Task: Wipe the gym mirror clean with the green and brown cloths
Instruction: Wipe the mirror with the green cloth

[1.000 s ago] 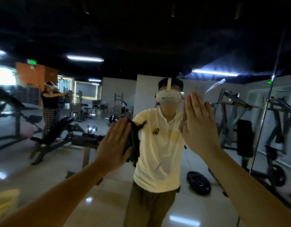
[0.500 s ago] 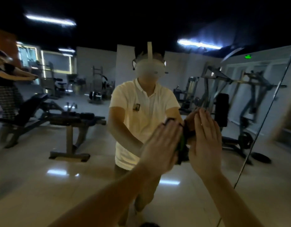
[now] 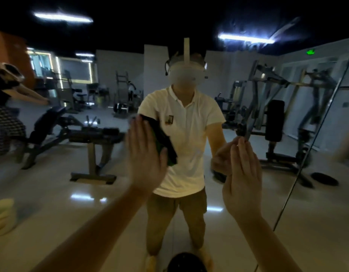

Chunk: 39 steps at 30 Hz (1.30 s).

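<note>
The gym mirror (image 3: 52,193) fills the view and reflects me in a pale polo shirt. My left hand (image 3: 146,156) lies flat against the glass at centre, pressing the green cloth (image 3: 164,142), whose dark green edge sticks out to the right of my fingers. My right hand (image 3: 242,179) is also flat on the glass, further right and a little lower. The brown cloth (image 3: 218,175) under it is almost hidden; only a dark edge shows at its left. The two hands are well apart.
A slanted mirror seam (image 3: 305,158) runs down the right side. Benches, weight machines and another person appear only as reflections. A pale yellow folded stack (image 3: 3,216) sits at lower left. A dark round object (image 3: 186,262) is at the bottom edge.
My hands, close together half a second ago, have spread apart. The left hand slid left and up with the green cloth; the right hand stayed to the right.
</note>
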Available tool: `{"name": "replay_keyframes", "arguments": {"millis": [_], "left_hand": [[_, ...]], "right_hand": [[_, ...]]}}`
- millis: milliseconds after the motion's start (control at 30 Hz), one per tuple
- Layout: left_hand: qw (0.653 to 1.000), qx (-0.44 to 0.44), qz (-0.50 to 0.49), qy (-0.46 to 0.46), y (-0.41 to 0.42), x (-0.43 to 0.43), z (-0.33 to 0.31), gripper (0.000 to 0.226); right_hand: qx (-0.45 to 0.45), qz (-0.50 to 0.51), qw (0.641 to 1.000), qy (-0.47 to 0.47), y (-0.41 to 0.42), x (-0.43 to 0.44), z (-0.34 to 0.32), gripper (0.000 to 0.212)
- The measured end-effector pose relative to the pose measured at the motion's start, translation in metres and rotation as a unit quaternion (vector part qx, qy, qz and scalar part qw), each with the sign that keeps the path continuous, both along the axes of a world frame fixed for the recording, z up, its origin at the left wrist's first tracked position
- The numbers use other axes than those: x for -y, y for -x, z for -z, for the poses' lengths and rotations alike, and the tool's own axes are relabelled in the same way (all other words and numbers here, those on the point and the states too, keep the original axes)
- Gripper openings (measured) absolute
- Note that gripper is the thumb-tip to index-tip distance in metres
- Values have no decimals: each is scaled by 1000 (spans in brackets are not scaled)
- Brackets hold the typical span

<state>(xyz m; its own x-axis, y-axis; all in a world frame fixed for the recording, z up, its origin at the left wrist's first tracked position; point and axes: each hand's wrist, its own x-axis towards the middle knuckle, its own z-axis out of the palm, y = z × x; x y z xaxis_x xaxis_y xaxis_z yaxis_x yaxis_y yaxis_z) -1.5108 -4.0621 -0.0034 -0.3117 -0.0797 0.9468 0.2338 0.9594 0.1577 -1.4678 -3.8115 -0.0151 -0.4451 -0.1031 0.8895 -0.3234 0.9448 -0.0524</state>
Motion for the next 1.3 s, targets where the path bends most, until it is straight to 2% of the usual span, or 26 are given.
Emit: {"name": "replay_keyframes", "arguments": {"millis": [67, 100, 167, 233, 267, 300, 333, 400, 467, 500, 533, 600, 667, 700, 733, 767, 800, 867, 933, 967, 1033, 1100, 1167, 1233, 1300], "left_hand": [[995, 12, 39, 86, 0, -54, 23, 77], [985, 19, 47, 165, 0, -78, 38, 80], [943, 43, 33, 329, -1, -104, 68, 83], [913, 60, 12, 403, -6, -101, 66, 74], [917, 67, 14, 393, -9, -94, 52, 69], [935, 88, 22, 344, -13, -87, 34, 67], [961, 88, 15, 260, -14, -80, 11, 68], [999, 8, -19, 49, -9, -63, -35, 72], [993, -53, -39, -97, -3, -61, -50, 71], [992, -52, -32, -112, -1, -66, -38, 72], [994, -38, -9, -100, -2, -77, -19, 71], [999, 15, 36, 25, -9, -99, 43, 70], [972, 54, 49, 223, -15, -97, 96, 68], [952, 54, 36, 299, -16, -88, 103, 67], [944, 43, 25, 327, -14, -79, 96, 68], [951, 28, 19, 306, -13, -72, 78, 70], [969, 12, 15, 246, -13, -68, 50, 74], [997, -19, -14, 74, -10, -60, -9, 73], [996, -53, -31, -66, -1, -62, -42, 68], [993, -64, -28, -97, 2, -69, -44, 69], [998, -39, 19, -53, 5, -89, -13, 73], [990, 25, 50, 132, 1, -103, 45, 76], [946, 48, 30, 320, -5, -94, 87, 76], [936, 23, 13, 352, -4, -77, 70, 77], [964, -1, -3, 265, -4, -56, 21, 83]], "right_hand": [[13, -19, 999, -26, -3, -10, -3, 71], [21, -29, 998, -42, -3, -17, -5, 72], [35, -44, 996, -69, -3, -33, -6, 74], [38, -64, 994, -75, -4, -43, -7, 76], [34, -73, 994, -73, -4, -46, -7, 74], [27, -82, 994, -72, -5, -48, -7, 72], [19, -91, 993, -71, -5, -49, -7, 71], [7, -104, 993, -59, -3, -47, -5, 71], [5, -114, 992, -48, 0, -44, -2, 72], [7, -116, 992, -46, 1, -43, 0, 73], [7, -116, 992, -46, 2, -43, 1, 74], [1, -114, 992, -47, 2, -41, 3, 73], [-9, -116, 992, -48, 2, -41, 4, 72], [-15, -117, 992, -47, 2, -40, 5, 72], [-20, -116, 992, -46, 2, -40, 6, 71], [-25, -113, 992, -42, 3, -39, 6, 71], [-30, -109, 993, -36, 4, -36, 7, 71], [-41, -102, 994, -17, 4, -29, 9, 70], [-49, -96, 994, -2, 2, -21, 11, 68], [-50, -96, 994, 2, 2, -19, 11, 69], [-44, -95, 994, 5, 2, -17, 9, 71], [-31, -96, 995, 6, 2, -17, 5, 71], [-28, -113, 993, -1, 2, -18, -1, 66], [-34, -135, 990, -12, 3, -15, -9, 66], [-37, -139, 989, -18, 3, -6, -19, 70]]}}
